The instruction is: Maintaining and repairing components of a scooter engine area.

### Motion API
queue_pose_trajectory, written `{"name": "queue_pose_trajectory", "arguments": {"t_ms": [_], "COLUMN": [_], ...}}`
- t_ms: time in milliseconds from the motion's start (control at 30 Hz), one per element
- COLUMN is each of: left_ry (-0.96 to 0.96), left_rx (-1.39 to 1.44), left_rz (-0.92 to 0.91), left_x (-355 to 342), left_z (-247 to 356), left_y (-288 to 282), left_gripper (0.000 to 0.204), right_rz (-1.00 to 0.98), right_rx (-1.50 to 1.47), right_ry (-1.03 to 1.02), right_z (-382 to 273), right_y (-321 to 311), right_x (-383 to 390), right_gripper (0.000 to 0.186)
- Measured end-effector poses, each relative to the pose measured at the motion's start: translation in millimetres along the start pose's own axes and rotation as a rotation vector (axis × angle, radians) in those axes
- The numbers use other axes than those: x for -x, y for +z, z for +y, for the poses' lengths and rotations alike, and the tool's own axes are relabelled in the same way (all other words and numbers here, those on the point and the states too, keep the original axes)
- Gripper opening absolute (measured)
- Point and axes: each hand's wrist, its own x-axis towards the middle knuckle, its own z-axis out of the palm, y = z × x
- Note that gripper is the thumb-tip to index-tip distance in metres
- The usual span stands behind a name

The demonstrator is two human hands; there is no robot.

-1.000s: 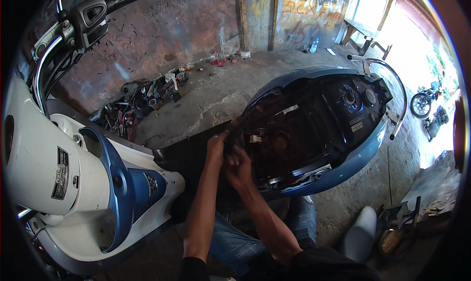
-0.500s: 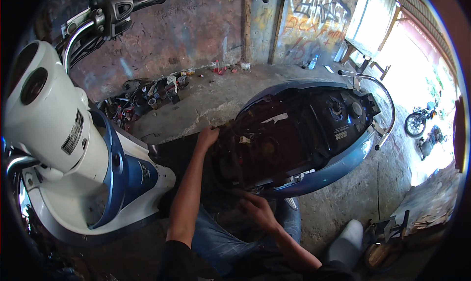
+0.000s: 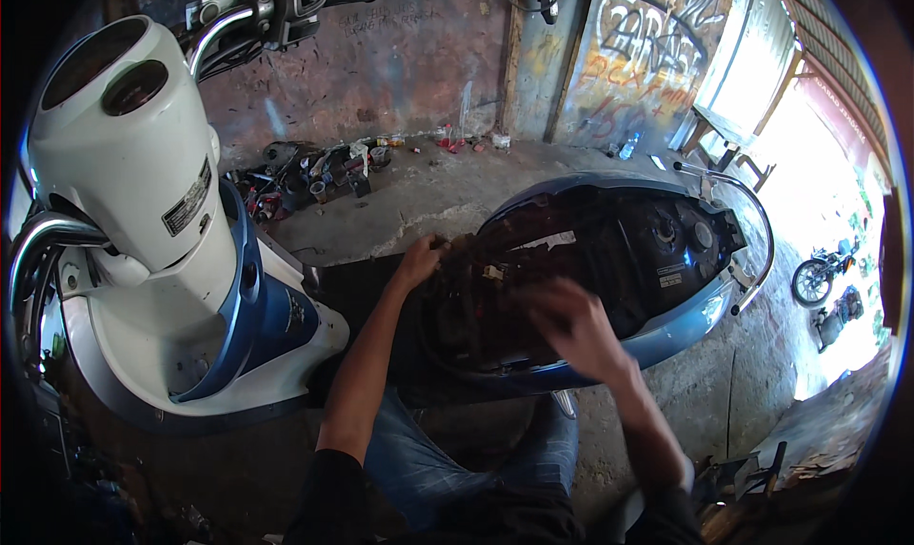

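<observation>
Blue scooter body (image 3: 685,326) under both hands (image 3: 424,257), parts pile (image 3: 314,169) behind

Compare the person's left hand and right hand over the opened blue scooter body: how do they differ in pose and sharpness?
The left hand rests at the front edge of the opened blue scooter body, fingers curled and sharp; the right hand hovers above the dark engine bay, fingers spread and motion-blurred. The left forearm is stretched long; the right is bent closer. Both are bare, and neither visibly holds a tool.
</observation>
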Motion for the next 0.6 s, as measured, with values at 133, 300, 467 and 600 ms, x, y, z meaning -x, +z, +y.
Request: {"name": "queue_pose_trajectory", "arguments": {"t_ms": [133,300,467,600], "left_ry": [0.124,0.112,-0.064,-0.124], "left_rx": [0.225,0.373,0.473,0.351], "left_rz": [0.049,-0.029,-0.136,-0.252], "left_x": [11,-1,0,2], "left_z": [-8,-27,-8,-12], "left_y": [7,9,10,0], "left_gripper": [0.029,0.025,0.031,0.035], "right_rz": [0.027,-0.156,-0.366,-0.346], "right_rx": [0.210,0.456,0.515,0.447], "right_ry": [-0.292,-0.515,-0.387,-0.340], "right_z": [57,129,151,152], "right_y": [22,82,99,106], "right_x": [-92,-156,-159,-166], "right_gripper": [0.030,0.029,0.026,0.024]}}
